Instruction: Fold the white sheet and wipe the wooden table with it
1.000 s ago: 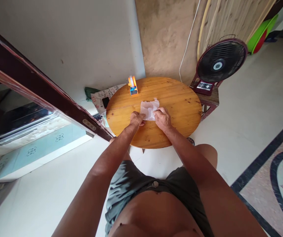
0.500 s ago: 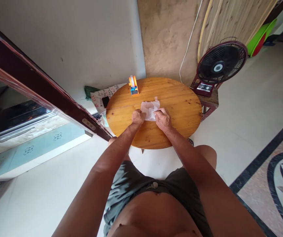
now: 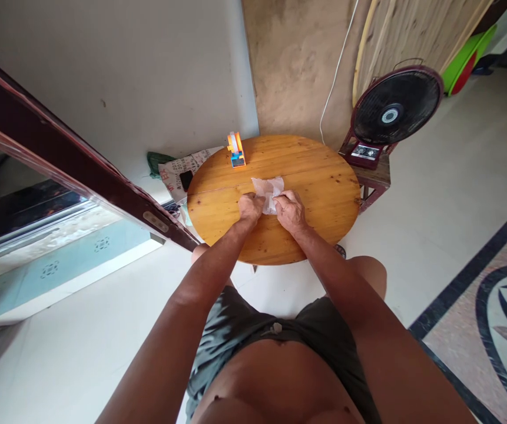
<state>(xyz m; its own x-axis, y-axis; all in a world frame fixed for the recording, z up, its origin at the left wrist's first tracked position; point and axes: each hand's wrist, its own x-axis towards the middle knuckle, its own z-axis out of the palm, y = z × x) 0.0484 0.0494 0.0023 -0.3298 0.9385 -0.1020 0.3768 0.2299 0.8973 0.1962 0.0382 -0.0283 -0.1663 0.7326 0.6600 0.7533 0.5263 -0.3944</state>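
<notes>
The left hand (image 3: 251,206) and right hand (image 3: 291,210) each clamp fingers on a whitish, crinkled, half-clear plastic wrap (image 3: 267,186) on the table (image 3: 324,188); an orange-and-blue dispenser (image 3: 237,159) holds tape (image 3: 234,143)

A wooden table (image 3: 319,168) with a rounded edge is seen, its surface marked by dark knots (image 3: 338,179) towards the right edge. Close to the far edge, left of the middle, 1 orange and blue tape dispenser (image 3: 237,156) is placed; around the centre, 1 translucent plastic wrap (image 3: 268,186) is laid.
</notes>
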